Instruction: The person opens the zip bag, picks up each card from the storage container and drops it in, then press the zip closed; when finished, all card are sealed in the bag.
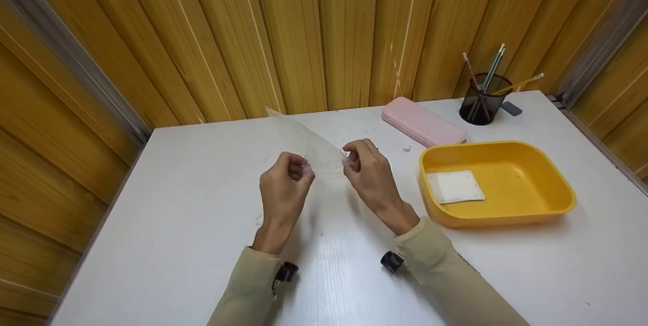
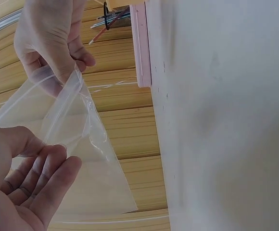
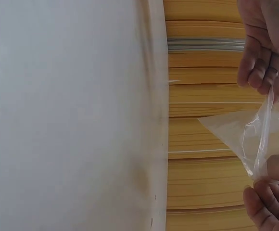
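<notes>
Bag: clear zip bag [image 1: 309, 146] held in the air above the tabletop [image 1: 192, 214], left of the yellow tray [image 1: 552, 204].
Left hand [image 1: 286, 176]: pinches the bag's mouth edge.
Right hand [image 1: 367, 169]: pinches the same edge, close beside the left.
Axis: body runs away from both hands towards the wall, both equally near.
Tray: holds a white pad [image 1: 454, 186].

White table [image 1: 202, 245], tray [image 1: 552, 209], case [image 1: 422, 122], cup [image 1: 478, 100]

Left hand [image 1: 286, 176] and right hand [image 1: 368, 166] pinch a clear plastic bag [image 1: 309, 144] above the white table [image 1: 177, 204].
</notes>
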Tool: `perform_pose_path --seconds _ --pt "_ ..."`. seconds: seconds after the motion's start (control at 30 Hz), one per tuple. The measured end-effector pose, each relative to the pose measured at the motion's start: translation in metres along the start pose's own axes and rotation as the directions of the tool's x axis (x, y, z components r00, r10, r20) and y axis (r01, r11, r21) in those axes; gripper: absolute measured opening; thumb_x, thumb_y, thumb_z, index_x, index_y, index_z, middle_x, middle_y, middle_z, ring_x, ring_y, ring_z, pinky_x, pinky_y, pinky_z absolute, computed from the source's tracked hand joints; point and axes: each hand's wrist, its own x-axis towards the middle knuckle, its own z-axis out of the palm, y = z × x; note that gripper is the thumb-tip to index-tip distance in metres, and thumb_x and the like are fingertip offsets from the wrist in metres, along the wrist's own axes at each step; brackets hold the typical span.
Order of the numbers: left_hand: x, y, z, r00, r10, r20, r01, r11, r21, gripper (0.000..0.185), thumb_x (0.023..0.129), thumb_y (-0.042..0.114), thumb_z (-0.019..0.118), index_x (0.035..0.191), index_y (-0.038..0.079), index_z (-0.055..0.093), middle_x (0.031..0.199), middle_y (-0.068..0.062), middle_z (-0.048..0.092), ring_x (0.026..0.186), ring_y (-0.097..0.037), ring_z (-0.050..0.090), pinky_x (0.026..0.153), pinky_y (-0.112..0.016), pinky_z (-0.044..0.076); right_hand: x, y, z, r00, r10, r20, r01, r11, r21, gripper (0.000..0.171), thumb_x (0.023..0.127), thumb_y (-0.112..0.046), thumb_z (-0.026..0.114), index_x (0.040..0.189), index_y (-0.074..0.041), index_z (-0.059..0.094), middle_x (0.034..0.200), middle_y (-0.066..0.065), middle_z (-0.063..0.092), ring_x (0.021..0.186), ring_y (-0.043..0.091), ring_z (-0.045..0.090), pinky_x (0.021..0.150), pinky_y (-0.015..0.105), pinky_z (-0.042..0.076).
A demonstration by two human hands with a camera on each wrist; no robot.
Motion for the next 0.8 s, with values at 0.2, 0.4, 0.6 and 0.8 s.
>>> perform_pose_path --seconds 0.2,0.4,0.6,0.8 --pt "0.003 -0.001 -0.006 0.998 -0.061 0.000 0.061 0.998 -0.017 0.009 0.089 -0.003 0.077 0.095 -0.001 0.071 0.078 -0.007 0.072 0.068 -0.017 0.069 0.063 -0.032 0.060 0.000 0.002 -0.001 0.994 -0.113 -0.009 0.114 0.990 0.088 0.019 0.093 0.001 0.080 0.108 0.003 0.070 0.092 0.009 0.068 0.076 0.017 0.068 0.069 0.028 0.062" --pt "0.006 0.001 -0.009 0.997 -0.065 -0.033 0.062 0.994 -0.090 0.014 0.089 -0.002 0.078 0.102 -0.003 0.072 0.084 -0.008 0.073 0.073 -0.019 0.071 0.067 -0.031 0.063 0.000 -0.001 -0.001 0.987 -0.151 -0.053 0.156 0.980 0.122 0.007 0.098 -0.003 0.075 0.105 0.000 0.075 0.092 0.006 0.072 0.076 0.013 0.069 0.068 0.025 0.062" --pt "0.003 0.006 -0.004 0.999 -0.037 -0.032 0.034 0.994 -0.104 0.021 0.088 -0.002 0.078 0.107 -0.005 0.070 0.085 -0.009 0.072 0.074 -0.020 0.073 0.066 -0.030 0.063 -0.001 -0.004 0.001 0.986 -0.141 -0.089 0.148 0.985 0.086 0.004 0.096 0.001 0.076 0.100 0.000 0.076 0.086 0.006 0.073 0.072 0.013 0.069 0.063 0.026 0.061" --pt "0.002 0.009 -0.003 1.000 -0.008 -0.012 0.007 0.999 -0.050 0.020 0.087 -0.009 0.076 0.106 -0.005 0.070 0.085 -0.011 0.072 0.071 -0.020 0.072 0.065 -0.030 0.062 -0.001 -0.003 0.002 0.959 -0.221 -0.177 0.219 0.975 -0.032 0.008 0.089 0.007 0.076 0.089 0.000 0.071 0.078 0.008 0.069 0.065 0.015 0.068 0.057 0.029 0.060"
